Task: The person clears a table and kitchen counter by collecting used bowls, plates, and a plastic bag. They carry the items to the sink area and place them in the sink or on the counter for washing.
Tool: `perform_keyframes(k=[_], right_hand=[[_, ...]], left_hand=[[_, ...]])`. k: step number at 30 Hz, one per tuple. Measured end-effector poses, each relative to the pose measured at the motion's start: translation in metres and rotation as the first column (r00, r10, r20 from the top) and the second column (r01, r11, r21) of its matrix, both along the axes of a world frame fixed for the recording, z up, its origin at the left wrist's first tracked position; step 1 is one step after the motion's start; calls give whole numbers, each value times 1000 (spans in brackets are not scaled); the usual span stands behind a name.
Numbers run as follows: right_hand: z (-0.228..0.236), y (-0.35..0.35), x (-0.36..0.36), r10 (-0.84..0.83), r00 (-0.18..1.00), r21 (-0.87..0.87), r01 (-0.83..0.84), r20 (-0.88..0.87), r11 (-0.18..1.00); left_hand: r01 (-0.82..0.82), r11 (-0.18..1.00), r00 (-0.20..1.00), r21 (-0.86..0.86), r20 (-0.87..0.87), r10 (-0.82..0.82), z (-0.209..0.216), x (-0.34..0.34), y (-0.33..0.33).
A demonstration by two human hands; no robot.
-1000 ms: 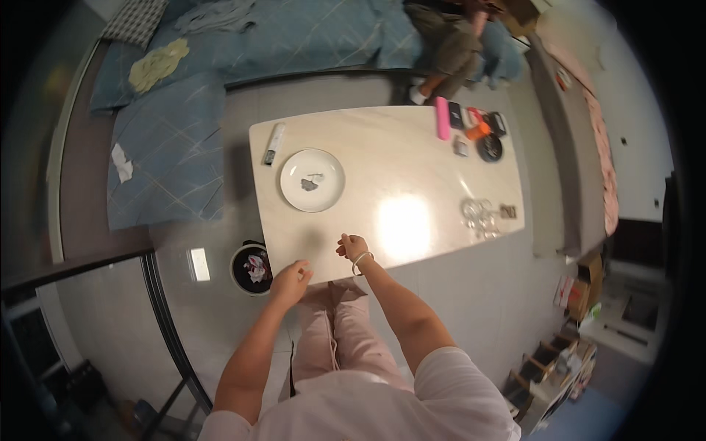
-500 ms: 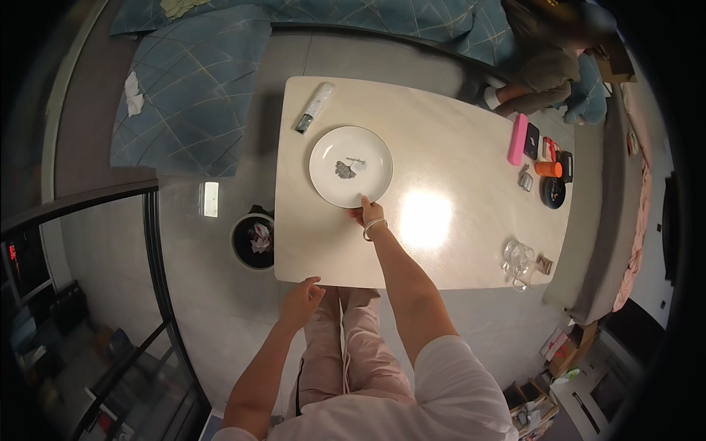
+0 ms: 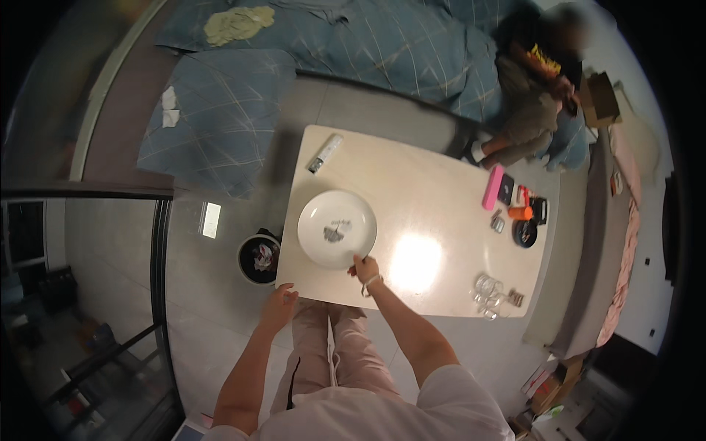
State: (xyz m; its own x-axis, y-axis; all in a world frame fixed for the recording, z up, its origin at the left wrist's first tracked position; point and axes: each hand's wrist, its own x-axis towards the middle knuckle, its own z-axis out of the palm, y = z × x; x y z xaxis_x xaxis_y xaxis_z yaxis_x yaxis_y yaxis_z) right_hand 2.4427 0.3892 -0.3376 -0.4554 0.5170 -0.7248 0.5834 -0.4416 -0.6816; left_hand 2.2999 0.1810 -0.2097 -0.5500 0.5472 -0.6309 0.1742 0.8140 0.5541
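Note:
A round white plate (image 3: 350,208) with a grey leaf design lies at the left part of the pale table (image 3: 441,191). My right hand (image 3: 364,270) is closed on its near right rim, with the thumb over the edge and the other fingers underneath or beside it. At the table's near left corner, my left hand (image 3: 278,307) rests by the edge with loosely bent fingers and nothing visible in it. Beyond the plate lies a white tube-like packet (image 3: 326,153) with a dark end.
On the table's right are a pink case (image 3: 493,187), an orange cylinder (image 3: 520,213), a round black dish (image 3: 525,234) and clear glassware (image 3: 487,292). A bin (image 3: 257,257) stands left of the table. Another person (image 3: 540,95) sits at the far right.
The view has shifted, showing more of the far side. My right hand has drawn the plate slightly toward the near edge, away from the packet. My left hand stays near the corner.

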Motion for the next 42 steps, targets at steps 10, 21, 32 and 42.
perform_keyframes(k=[10,21,32,42], right_hand=[[182,-90,-27,556,828,22,-556,-67,831],[231,-301,-229,863,484,36,-869,-146,494],[268,-558,-455,915,356,-12,-933,-190,360],[264,-681,-730,941,236,63,-964,-241,258]], left_hand=[[-272,962,940,1,-212,266,90,-35,-108],[-761,619,579,193,-227,783,141,-104,-368],[-814,553,461,180,-380,802,184,-283,-622],[-880,416,321,231,-357,877,172,-513,-733]])
